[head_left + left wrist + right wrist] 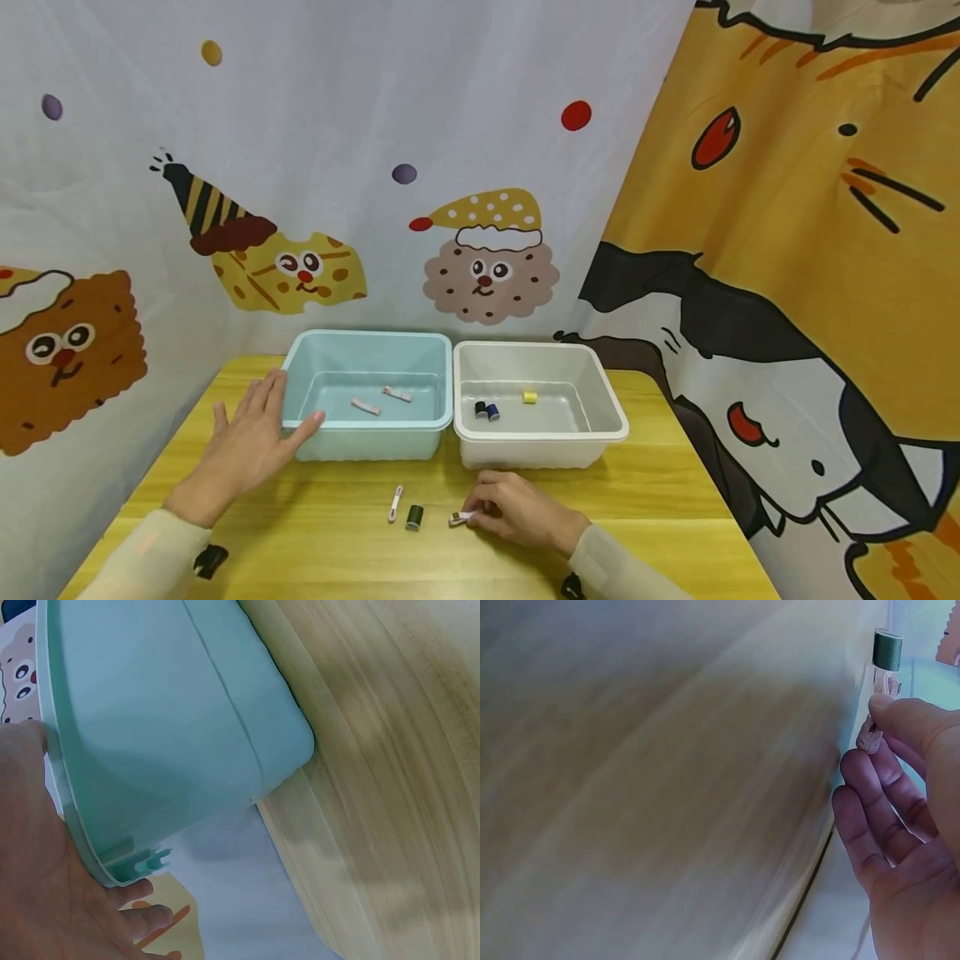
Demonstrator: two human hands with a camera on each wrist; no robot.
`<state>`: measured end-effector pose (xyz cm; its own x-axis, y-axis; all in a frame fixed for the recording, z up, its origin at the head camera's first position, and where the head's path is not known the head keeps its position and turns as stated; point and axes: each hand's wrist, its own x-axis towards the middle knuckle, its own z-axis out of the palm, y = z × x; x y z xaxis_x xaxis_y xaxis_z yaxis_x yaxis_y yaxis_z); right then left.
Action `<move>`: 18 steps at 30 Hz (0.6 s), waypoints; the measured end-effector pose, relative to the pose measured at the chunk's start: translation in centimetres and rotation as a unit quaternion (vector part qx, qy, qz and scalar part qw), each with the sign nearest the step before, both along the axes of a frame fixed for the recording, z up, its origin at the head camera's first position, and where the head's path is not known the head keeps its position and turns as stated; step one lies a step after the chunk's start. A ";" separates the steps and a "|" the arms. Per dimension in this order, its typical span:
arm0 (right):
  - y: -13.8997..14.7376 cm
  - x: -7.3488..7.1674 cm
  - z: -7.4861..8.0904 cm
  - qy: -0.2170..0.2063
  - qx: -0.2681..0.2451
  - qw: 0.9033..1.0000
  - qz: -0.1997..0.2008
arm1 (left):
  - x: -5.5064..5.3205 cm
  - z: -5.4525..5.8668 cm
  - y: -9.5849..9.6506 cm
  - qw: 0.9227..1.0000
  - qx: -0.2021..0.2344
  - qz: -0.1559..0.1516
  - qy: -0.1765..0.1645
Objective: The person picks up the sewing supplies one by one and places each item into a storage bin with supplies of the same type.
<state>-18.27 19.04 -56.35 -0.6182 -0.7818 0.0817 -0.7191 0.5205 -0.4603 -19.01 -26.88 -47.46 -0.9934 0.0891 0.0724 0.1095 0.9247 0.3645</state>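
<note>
My right hand pinches a small pale folded strip between thumb and fingertips, low over the table in front of the white tub. In the right wrist view the strip looks like a flat pinkish coil, partly covered by the thumb. To its left lie a dark green thread spool and another pale folded strip. My left hand rests at the left front corner of the light blue tub, fingers straight and thumb over the rim. Two similar strips lie inside that tub.
The white tub stands right beside the blue one, holding a yellow spool, a black spool and a blue spool. Both stand near the back of the wooden table. Behind hangs a cartoon-printed curtain.
</note>
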 end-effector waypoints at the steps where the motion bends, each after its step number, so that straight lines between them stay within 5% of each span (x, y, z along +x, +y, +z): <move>1: 0.0 0.0 0.1 -0.001 -0.002 1.000 0.002 | 0.0 0.0 0.0 1.000 0.001 0.000 0.000; 18: 0.0 0.4 1.5 0.012 -0.018 1.000 -0.007 | 0.1 -0.1 0.0 1.000 -0.001 0.002 0.002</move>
